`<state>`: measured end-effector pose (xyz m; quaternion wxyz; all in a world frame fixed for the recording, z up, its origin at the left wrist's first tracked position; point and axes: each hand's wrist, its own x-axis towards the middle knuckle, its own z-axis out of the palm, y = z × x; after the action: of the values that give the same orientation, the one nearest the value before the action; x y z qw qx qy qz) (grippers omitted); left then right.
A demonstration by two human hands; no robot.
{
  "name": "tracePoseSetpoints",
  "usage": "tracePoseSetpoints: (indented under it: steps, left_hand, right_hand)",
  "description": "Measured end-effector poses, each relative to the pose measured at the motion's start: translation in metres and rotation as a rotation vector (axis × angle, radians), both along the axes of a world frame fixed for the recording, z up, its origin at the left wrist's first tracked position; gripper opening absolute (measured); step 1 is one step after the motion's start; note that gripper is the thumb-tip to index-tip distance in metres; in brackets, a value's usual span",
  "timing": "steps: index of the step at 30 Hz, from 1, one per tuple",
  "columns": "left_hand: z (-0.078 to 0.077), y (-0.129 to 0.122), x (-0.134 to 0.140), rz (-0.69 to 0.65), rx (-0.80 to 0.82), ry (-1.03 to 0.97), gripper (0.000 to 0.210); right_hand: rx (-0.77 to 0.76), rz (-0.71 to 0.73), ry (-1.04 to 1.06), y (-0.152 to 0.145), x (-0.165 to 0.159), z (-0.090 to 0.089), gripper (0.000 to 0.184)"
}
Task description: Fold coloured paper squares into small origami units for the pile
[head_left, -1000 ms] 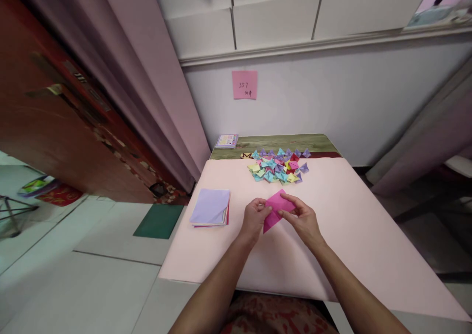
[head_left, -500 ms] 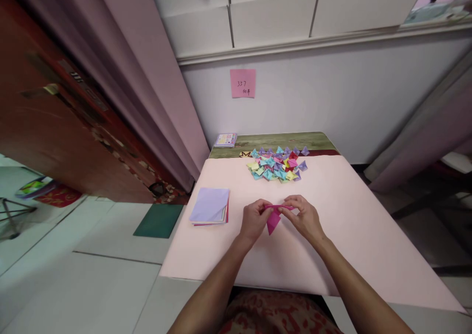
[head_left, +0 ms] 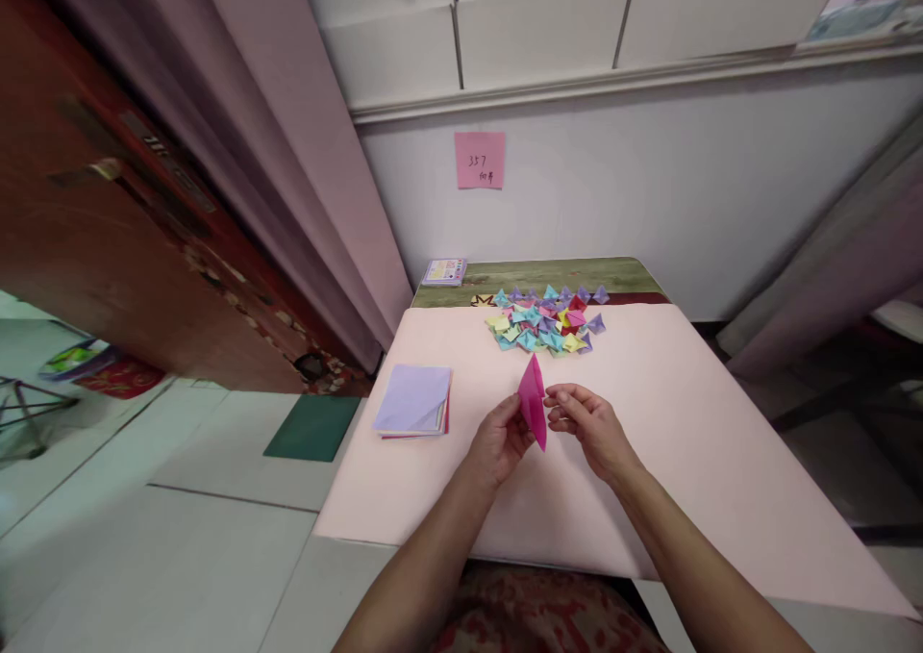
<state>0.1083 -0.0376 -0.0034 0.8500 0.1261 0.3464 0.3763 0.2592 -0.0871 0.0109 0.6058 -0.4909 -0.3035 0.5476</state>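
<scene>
A folded magenta origami paper (head_left: pixel 533 401) is held upright above the table, its long pointed side running up and down. My left hand (head_left: pixel 503 435) pinches it from the left, thumb in front and fingers behind. Just to its right, my right hand (head_left: pixel 586 424) has its fingers curved and slightly apart, close to the paper's edge; whether a fingertip touches it is hard to see. Beyond the hands lies a heap of small folded paper pieces (head_left: pixel 552 324) in blue, purple, yellow, red and pink.
A stack of square paper (head_left: pixel 413 400), lavender on top, lies at the left of the pink-covered table (head_left: pixel 692 461). At the back left corner sits a small printed pack (head_left: pixel 444 271). A pink note (head_left: pixel 480 161) is stuck on the wall behind.
The magenta paper has turned from lying level between both hands to standing upright in my left hand. My right hand has loosened its pinch.
</scene>
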Motion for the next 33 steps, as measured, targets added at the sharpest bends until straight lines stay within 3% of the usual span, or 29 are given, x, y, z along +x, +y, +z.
tracePoseSetpoints:
  steps: [6,33]
  left_hand:
    - [-0.001,-0.004,0.003,-0.044,0.019,-0.043,0.012]
    - [0.002,-0.010,0.007,-0.036,0.007,-0.036,0.015]
  right_hand:
    - [-0.010,-0.008,0.031,0.000,-0.009,0.006,0.036]
    - [0.010,0.000,0.106,-0.003,-0.012,-0.001,0.034]
